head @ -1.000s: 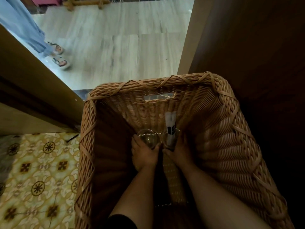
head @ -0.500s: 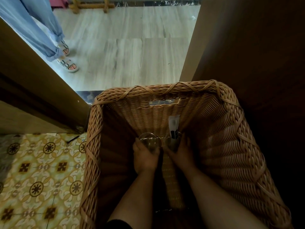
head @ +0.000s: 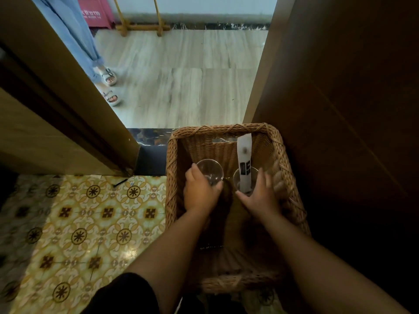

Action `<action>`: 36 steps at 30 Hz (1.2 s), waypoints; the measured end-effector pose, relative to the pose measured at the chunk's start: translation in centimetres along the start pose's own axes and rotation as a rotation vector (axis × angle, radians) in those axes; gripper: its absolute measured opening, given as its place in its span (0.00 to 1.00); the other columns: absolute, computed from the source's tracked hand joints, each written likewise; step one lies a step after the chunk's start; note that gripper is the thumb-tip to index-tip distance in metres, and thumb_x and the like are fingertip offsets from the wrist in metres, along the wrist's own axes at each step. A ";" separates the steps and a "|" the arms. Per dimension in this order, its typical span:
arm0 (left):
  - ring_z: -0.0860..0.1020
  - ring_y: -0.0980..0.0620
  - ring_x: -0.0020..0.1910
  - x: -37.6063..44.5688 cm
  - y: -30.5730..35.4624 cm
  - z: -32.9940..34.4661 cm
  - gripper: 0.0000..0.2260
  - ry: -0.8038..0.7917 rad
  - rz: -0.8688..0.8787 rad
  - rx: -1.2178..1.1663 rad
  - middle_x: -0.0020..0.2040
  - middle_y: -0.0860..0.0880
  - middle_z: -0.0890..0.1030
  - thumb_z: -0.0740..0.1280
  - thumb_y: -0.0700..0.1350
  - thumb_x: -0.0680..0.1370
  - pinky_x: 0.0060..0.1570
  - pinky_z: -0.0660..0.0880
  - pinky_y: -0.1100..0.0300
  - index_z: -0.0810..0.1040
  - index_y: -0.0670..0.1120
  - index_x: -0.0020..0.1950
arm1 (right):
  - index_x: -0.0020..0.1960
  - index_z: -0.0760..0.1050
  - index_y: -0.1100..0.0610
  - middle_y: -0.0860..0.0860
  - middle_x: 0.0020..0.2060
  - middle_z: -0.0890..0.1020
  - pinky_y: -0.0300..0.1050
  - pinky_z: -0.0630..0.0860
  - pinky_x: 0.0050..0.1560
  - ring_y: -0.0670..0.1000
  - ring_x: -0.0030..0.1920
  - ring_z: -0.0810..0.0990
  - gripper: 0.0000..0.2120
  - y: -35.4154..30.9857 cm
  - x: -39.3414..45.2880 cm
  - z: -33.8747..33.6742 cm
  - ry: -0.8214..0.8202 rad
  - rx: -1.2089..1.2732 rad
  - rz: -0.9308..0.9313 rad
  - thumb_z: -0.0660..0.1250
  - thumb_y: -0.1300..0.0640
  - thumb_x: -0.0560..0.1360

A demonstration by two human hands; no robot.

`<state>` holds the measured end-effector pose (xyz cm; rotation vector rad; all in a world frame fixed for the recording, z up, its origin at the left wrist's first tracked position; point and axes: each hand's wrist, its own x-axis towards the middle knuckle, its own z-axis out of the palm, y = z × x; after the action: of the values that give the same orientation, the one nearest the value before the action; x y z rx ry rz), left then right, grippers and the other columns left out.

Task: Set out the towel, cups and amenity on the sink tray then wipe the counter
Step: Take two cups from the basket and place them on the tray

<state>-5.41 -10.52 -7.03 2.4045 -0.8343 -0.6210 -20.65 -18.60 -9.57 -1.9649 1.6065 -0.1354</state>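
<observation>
Both my hands are above a deep wicker basket [head: 275, 152] on the floor. My left hand [head: 199, 192] grips a clear glass cup [head: 210, 169] by its side. My right hand [head: 258, 196] grips a second clear glass cup [head: 241, 180]. A white amenity packet [head: 244, 155] with a dark label stands upright in the right cup and sticks out above the basket's far rim. No towel, sink tray or counter is in view.
The basket stands in a doorway beside a dark wooden door [head: 340, 109] on the right and a wooden door frame [head: 68, 123] on the left. Patterned yellow tiles [head: 90, 223] lie to the left. Another person's sandalled feet [head: 110, 87] stand on the pale floor beyond.
Both hands have lifted the two cups up from the basket's bottom to near its rim and drawn them apart. The view has pulled back from the basket.
</observation>
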 end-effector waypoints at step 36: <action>0.68 0.44 0.70 -9.0 -34.9 -40.9 0.48 0.638 -0.448 -0.129 0.75 0.43 0.59 0.72 0.63 0.70 0.62 0.70 0.53 0.52 0.43 0.79 | 0.74 0.53 0.52 0.54 0.72 0.62 0.56 0.71 0.62 0.57 0.69 0.67 0.46 -46.7 -20.6 17.3 -0.339 -0.050 -1.008 0.72 0.37 0.67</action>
<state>26.30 32.03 5.49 2.4487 0.0105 -0.0294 21.59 11.41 5.31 -2.4870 0.3139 -0.1377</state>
